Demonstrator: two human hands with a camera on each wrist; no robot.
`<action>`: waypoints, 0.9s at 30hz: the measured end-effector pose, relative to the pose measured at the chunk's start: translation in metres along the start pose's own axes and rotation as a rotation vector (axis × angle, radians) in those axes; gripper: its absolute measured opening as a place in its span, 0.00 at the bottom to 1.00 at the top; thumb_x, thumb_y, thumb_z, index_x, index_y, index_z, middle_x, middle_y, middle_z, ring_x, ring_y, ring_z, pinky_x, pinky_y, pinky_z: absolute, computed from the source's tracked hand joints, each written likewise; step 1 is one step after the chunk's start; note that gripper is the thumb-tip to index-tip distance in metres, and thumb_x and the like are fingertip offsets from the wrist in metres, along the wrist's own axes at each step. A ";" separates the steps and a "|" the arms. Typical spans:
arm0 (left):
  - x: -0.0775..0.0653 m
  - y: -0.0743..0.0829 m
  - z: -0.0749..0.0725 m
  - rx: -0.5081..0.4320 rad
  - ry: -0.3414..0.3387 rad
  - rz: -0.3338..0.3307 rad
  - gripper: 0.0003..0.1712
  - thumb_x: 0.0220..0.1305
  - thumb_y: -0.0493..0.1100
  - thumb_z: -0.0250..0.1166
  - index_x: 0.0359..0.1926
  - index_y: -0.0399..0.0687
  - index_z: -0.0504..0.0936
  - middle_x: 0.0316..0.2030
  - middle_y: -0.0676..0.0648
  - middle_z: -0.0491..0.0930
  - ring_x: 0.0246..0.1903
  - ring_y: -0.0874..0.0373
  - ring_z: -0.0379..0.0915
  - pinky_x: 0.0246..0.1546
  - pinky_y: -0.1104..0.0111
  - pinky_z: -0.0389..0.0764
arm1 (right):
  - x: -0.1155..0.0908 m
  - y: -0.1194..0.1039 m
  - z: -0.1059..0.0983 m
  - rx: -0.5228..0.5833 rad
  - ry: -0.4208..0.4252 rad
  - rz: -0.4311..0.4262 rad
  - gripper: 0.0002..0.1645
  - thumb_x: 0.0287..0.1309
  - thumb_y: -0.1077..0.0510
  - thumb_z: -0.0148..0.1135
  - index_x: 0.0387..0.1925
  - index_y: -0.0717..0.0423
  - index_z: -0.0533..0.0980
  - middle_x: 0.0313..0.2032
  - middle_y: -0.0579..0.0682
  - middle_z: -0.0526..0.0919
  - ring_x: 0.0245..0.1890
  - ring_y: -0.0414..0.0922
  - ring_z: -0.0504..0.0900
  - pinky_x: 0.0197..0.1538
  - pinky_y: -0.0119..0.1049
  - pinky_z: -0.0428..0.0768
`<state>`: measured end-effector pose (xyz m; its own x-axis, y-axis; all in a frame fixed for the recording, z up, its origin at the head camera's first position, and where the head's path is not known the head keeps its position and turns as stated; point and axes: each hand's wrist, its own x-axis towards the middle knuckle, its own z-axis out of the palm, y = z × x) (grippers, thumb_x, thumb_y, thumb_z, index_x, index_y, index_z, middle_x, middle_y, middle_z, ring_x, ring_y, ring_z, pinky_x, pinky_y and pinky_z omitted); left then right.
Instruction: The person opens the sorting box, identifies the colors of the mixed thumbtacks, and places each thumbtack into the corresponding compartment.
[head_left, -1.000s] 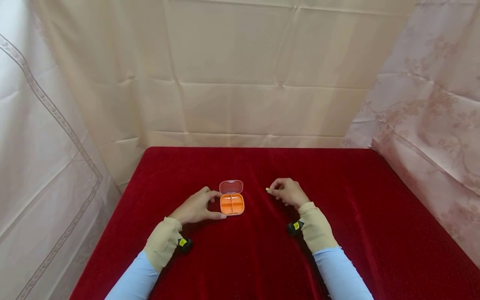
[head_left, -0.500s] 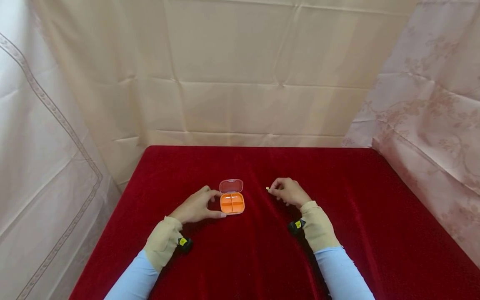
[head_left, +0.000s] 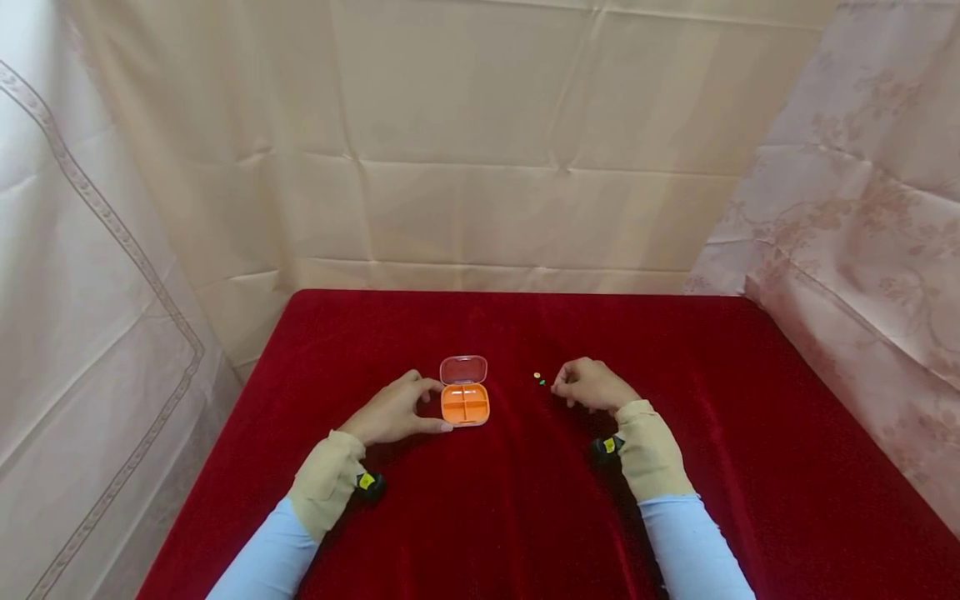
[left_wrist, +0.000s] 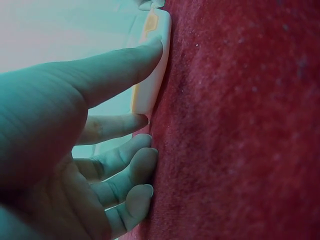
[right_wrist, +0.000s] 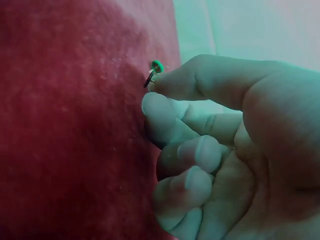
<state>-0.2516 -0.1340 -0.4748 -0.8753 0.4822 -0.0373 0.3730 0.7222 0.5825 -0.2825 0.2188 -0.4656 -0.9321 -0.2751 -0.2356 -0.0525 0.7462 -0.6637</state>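
- Right hand [head_left: 594,383] is curled (pinching anything? can't tell), just right of a tiny round green piece [head_left: 542,382] and tiny yellow piece [head_left: 536,375]!
- Left hand [head_left: 397,410], spread, touches the orange plastic box [head_left: 454,412].

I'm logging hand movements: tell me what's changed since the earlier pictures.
The right hand has drawn away rightward and slightly toward the person, apparently letting go of the small yellow piece, now apart from it; a small green piece has come into view beside that. The left hand still grips the open orange case, which hasn't moved.
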 end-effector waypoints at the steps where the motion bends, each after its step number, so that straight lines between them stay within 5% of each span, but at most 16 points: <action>1: 0.000 0.000 0.000 0.000 0.000 0.002 0.38 0.50 0.63 0.73 0.59 0.52 0.78 0.39 0.50 0.71 0.35 0.58 0.69 0.34 0.67 0.72 | -0.001 0.001 -0.002 0.012 -0.005 0.001 0.08 0.65 0.55 0.60 0.34 0.55 0.79 0.23 0.51 0.79 0.17 0.40 0.68 0.19 0.32 0.68; 5: 0.000 0.000 0.000 -0.005 -0.004 0.001 0.38 0.50 0.64 0.73 0.58 0.52 0.78 0.40 0.50 0.71 0.35 0.58 0.69 0.34 0.67 0.72 | -0.002 0.006 -0.008 0.138 -0.027 -0.023 0.11 0.67 0.54 0.59 0.39 0.57 0.79 0.26 0.52 0.79 0.17 0.40 0.66 0.20 0.32 0.66; 11: 0.000 0.000 -0.001 -0.003 -0.005 0.002 0.37 0.50 0.63 0.73 0.58 0.52 0.79 0.39 0.50 0.71 0.35 0.58 0.69 0.35 0.67 0.72 | -0.001 0.007 -0.013 0.545 -0.085 -0.127 0.22 0.69 0.53 0.57 0.49 0.71 0.70 0.26 0.51 0.73 0.17 0.39 0.62 0.20 0.31 0.62; 14: 0.000 0.000 -0.001 0.004 -0.004 0.002 0.38 0.50 0.63 0.73 0.58 0.51 0.79 0.39 0.50 0.71 0.35 0.58 0.69 0.35 0.67 0.72 | 0.000 0.005 -0.014 0.691 -0.122 -0.156 0.20 0.69 0.54 0.56 0.47 0.69 0.68 0.25 0.50 0.71 0.17 0.39 0.60 0.20 0.31 0.60; 18: 0.001 -0.001 -0.002 0.008 -0.006 -0.003 0.38 0.50 0.64 0.73 0.59 0.52 0.79 0.39 0.51 0.71 0.35 0.58 0.68 0.35 0.67 0.72 | 0.000 0.004 -0.013 0.774 -0.175 -0.176 0.13 0.71 0.57 0.54 0.44 0.65 0.68 0.25 0.50 0.70 0.16 0.38 0.59 0.19 0.30 0.59; 27: 0.001 -0.002 -0.001 0.000 0.000 0.015 0.37 0.50 0.63 0.73 0.58 0.51 0.79 0.39 0.51 0.71 0.35 0.58 0.68 0.35 0.67 0.72 | -0.001 0.009 -0.014 0.866 -0.261 -0.254 0.15 0.73 0.64 0.46 0.50 0.75 0.57 0.25 0.50 0.69 0.16 0.37 0.58 0.19 0.29 0.60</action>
<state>-0.2541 -0.1357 -0.4753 -0.8699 0.4924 -0.0285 0.3856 0.7150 0.5832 -0.2871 0.2341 -0.4612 -0.8142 -0.5731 -0.0929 0.1390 -0.0370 -0.9896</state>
